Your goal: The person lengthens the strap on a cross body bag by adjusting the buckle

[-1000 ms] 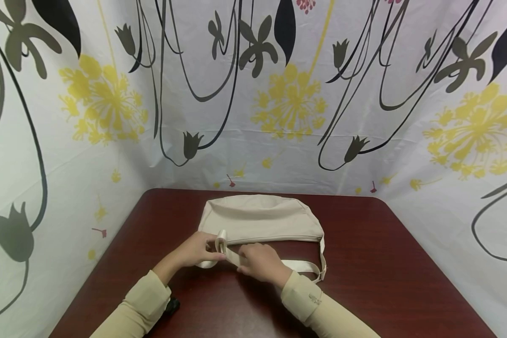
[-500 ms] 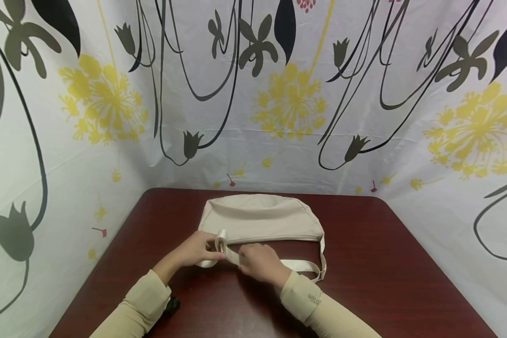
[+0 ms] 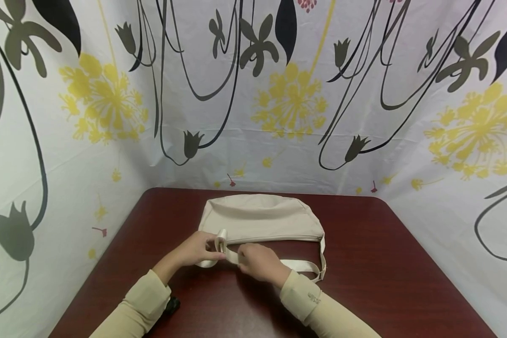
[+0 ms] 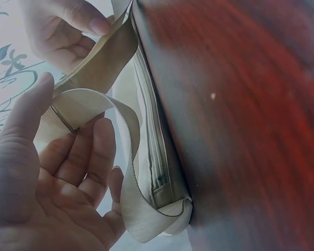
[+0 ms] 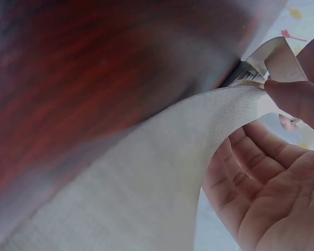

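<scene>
A cream fabric shoulder bag [image 3: 262, 218] lies on the table with its zipped edge towards me. Its flat webbing strap [image 3: 300, 266] loops out in front. My left hand [image 3: 196, 249] pinches the strap at its left part, thumb on one side and fingers behind. In the left wrist view a thin slider buckle [image 4: 64, 120] crosses the strap between that thumb and the fingers. Close by on the right, my right hand [image 3: 261, 261] pinches the strap between thumb and fingers. The right wrist view shows the right thumb [image 5: 293, 99] lying on the webbing [image 5: 146, 167].
The dark red-brown table [image 3: 376, 281] extends around the bag. Hanging cloth with a flower print [image 3: 253, 159] encloses its back and sides. A small black object [image 3: 172, 306] shows beside the left sleeve, partly hidden.
The strap stretch between my hands lies more level than a second ago, after a slight shift of the right fingers. My left hand and the bag stay in place.
</scene>
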`<state>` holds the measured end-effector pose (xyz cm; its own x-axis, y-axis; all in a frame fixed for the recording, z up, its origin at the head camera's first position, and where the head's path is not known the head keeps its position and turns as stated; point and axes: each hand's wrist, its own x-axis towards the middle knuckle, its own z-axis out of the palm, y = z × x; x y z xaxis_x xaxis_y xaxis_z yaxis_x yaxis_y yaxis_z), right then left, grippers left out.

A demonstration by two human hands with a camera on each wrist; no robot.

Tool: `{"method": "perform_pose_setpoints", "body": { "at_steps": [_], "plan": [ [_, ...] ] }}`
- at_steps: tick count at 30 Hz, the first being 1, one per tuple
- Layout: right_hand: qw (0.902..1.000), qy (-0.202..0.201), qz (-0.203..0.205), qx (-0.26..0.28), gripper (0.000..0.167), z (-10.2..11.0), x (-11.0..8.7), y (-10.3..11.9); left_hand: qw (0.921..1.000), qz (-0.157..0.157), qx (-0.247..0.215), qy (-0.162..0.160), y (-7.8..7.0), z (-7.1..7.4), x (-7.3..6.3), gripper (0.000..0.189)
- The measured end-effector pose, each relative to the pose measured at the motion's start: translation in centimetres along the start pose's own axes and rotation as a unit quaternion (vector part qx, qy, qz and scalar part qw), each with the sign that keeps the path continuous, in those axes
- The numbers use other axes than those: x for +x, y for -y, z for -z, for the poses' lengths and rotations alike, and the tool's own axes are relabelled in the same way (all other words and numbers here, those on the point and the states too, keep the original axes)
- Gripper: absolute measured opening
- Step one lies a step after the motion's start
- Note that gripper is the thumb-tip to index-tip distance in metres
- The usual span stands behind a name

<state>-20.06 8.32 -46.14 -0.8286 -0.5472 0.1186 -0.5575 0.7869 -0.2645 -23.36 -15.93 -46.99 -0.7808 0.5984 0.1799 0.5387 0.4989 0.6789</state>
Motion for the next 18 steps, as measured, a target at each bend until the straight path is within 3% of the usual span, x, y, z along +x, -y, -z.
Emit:
{"method": "perform_pose_setpoints", "body": {
  "at_steps": [10,18],
  "plan": [
    [1.0000,0.000,-0.002,0.008,0.012,0.17,0.24,0.16,0.9999,-0.011,-0.001,-0.003,0.01,-0.09,0.01,0.016],
    [1.0000,0.003,0.000,0.004,0.018,0.25,0.38,0.45,0.9999,-0.008,0.007,0.001,0.06,-0.09,-0.05,0.022]
  ]
}}
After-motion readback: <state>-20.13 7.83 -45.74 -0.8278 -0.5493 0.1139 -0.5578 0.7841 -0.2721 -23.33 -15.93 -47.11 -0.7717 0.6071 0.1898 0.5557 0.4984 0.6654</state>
